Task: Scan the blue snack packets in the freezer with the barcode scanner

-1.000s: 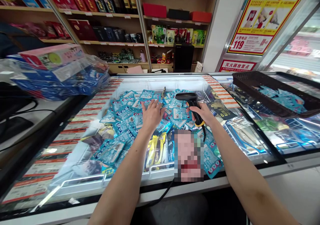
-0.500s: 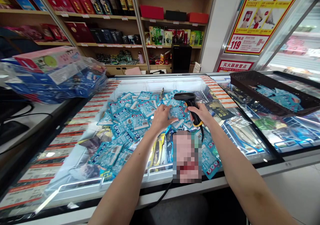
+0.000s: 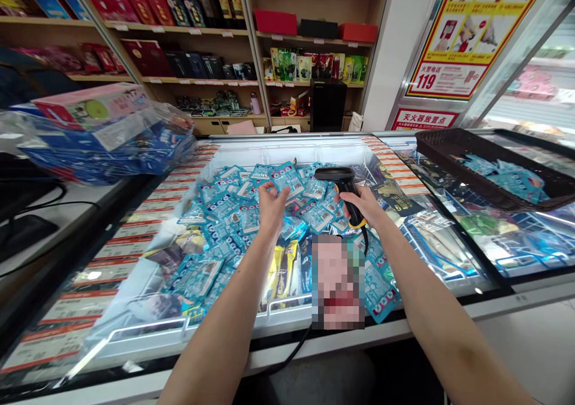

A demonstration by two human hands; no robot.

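Between the thumb and fingers of my left hand is a blue packet, its barcode side facing up. My right hand grips the handle of a black and yellow barcode scanner, whose head points left toward that packet. Beneath both hands, many similar blue packets lie heaped over the glass top of a freezer. The scanner's cord drops from its handle behind a pixelated patch near the front edge.
A brown basket with several blue packets stands on the right. At the left are plastic-wrapped boxes. Shelves with bottles, boxes and pouches line the back. A black cable hangs over the freezer's front edge.
My left hand has moved slightly left and now holds up a blue packet. My right hand keeps the scanner in nearly the same place.
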